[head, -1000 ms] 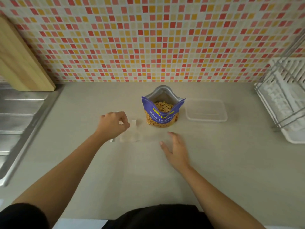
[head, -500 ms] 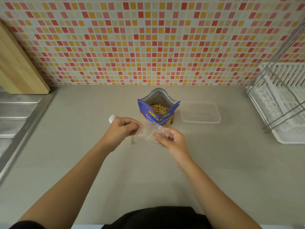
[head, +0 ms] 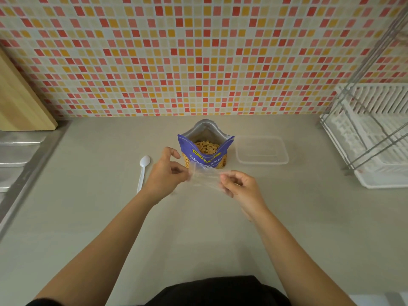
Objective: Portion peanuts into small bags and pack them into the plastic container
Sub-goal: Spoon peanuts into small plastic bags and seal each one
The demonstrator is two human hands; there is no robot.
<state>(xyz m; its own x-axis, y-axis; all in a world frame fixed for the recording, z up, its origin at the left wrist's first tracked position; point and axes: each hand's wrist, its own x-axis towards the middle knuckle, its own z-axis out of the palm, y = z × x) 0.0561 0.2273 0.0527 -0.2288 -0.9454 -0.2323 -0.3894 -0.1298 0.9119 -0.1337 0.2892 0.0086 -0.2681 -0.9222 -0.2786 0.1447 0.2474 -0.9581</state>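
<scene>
While the left hand (head: 165,173) and right hand (head: 240,186) pinch the small bag (head: 205,176) by opposite edges, its limp, slippery film likely needs fingertip grips.

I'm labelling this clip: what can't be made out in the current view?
Head view only.
Small bag: clear film pinched between left hand and right hand; open or sealed unclear.
Peanut pouch: lower label behind the bag.
Steel sink: cut by left edge.
Dish rack: cut by right edge.

My head carries the only camera: a wide-angle view tipped forward and down, close over the countertop (head: 320,217), reaching back to the tiled wall (head: 198,51).
</scene>
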